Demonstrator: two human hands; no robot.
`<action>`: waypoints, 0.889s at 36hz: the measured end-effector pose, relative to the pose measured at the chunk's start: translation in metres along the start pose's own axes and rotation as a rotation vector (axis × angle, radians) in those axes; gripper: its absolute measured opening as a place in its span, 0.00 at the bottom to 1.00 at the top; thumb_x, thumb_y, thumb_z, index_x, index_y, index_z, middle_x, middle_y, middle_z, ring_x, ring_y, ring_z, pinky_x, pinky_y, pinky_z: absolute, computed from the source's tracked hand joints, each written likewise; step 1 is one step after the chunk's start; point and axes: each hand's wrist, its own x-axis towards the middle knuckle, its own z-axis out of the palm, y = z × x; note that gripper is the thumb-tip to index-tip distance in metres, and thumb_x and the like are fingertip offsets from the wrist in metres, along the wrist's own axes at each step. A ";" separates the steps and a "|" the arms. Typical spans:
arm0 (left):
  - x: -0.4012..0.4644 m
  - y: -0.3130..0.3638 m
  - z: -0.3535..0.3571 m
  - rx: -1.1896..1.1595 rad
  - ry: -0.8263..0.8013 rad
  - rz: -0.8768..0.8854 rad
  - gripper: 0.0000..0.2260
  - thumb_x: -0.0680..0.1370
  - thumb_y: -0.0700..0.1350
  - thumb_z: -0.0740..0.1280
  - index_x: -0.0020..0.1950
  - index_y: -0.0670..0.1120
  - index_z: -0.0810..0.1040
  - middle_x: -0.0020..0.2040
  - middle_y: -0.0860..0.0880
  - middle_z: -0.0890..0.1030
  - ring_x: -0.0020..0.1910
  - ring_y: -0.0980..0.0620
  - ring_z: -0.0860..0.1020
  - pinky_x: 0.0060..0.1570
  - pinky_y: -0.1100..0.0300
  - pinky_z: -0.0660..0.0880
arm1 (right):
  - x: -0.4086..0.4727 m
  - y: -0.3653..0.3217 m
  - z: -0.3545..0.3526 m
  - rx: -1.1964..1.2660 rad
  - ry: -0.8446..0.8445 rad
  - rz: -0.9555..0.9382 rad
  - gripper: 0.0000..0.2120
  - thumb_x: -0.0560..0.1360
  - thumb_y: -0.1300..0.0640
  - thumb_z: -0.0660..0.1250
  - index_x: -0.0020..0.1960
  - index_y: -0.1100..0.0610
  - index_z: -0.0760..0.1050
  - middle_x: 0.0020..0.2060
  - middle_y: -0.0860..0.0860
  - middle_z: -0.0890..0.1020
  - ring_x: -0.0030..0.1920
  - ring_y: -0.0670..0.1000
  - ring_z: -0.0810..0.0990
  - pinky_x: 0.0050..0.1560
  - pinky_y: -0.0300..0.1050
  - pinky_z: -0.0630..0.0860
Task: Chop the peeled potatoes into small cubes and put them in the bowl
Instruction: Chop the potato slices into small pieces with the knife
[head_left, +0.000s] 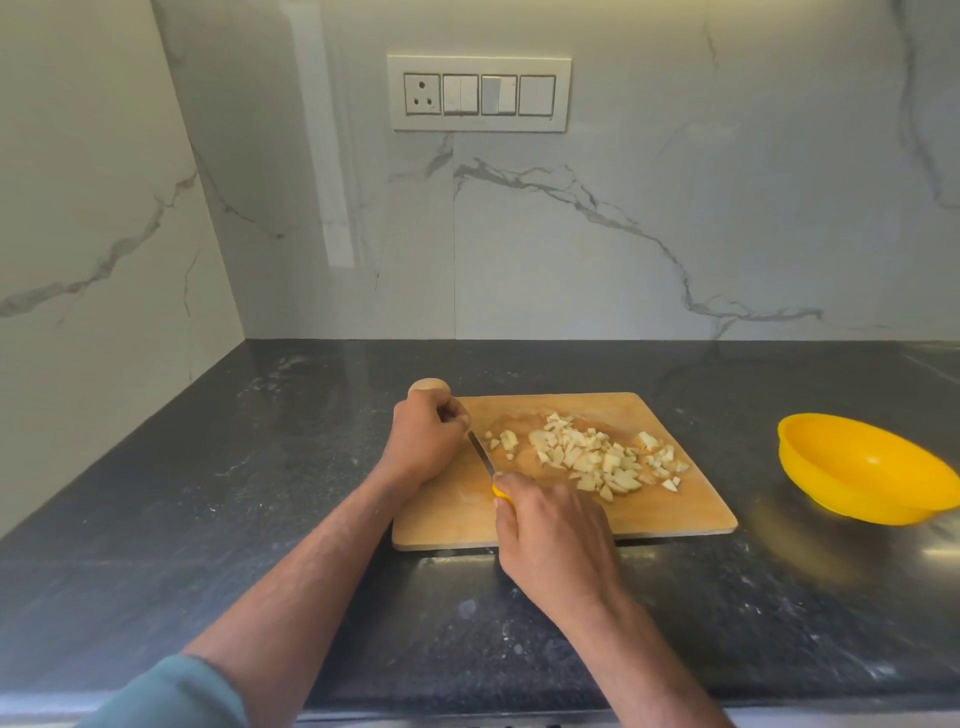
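A wooden chopping board (670, 506) lies on the dark counter. A heap of small potato cubes (597, 457) is spread over its middle and right part. My right hand (553, 535) grips the yellow handle of a knife (483, 457), whose blade points up and left across the board. My left hand (423, 439) is curled over the board's far left corner, with its fingers at the blade's tip; what they hold is hidden. A yellow bowl (862, 467) stands to the right of the board and holds nothing.
The dark stone counter (260, 467) runs into a corner with marble walls at the left and back. A switch panel (480, 93) is set into the back wall. The board's rounded wooden handle (428, 385) sticks out behind my left hand.
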 end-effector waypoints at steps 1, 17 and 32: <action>-0.001 0.000 0.000 0.001 -0.014 0.007 0.05 0.78 0.38 0.70 0.43 0.45 0.82 0.43 0.48 0.83 0.41 0.56 0.78 0.38 0.67 0.70 | 0.000 0.001 0.000 -0.011 -0.001 0.009 0.16 0.82 0.51 0.61 0.68 0.50 0.76 0.44 0.46 0.85 0.40 0.46 0.82 0.41 0.39 0.78; -0.002 0.001 0.003 0.134 -0.182 0.084 0.01 0.77 0.43 0.74 0.47 0.48 0.83 0.44 0.50 0.82 0.44 0.55 0.79 0.38 0.68 0.70 | 0.007 0.018 -0.014 -0.079 0.012 0.167 0.14 0.83 0.51 0.61 0.66 0.50 0.77 0.47 0.47 0.86 0.44 0.47 0.84 0.42 0.37 0.74; -0.004 0.002 0.003 0.164 -0.197 0.109 0.01 0.77 0.44 0.74 0.47 0.49 0.83 0.44 0.51 0.82 0.44 0.54 0.79 0.43 0.62 0.76 | 0.008 0.020 -0.014 -0.149 0.002 0.195 0.10 0.82 0.56 0.63 0.62 0.54 0.78 0.42 0.51 0.84 0.41 0.51 0.83 0.38 0.41 0.76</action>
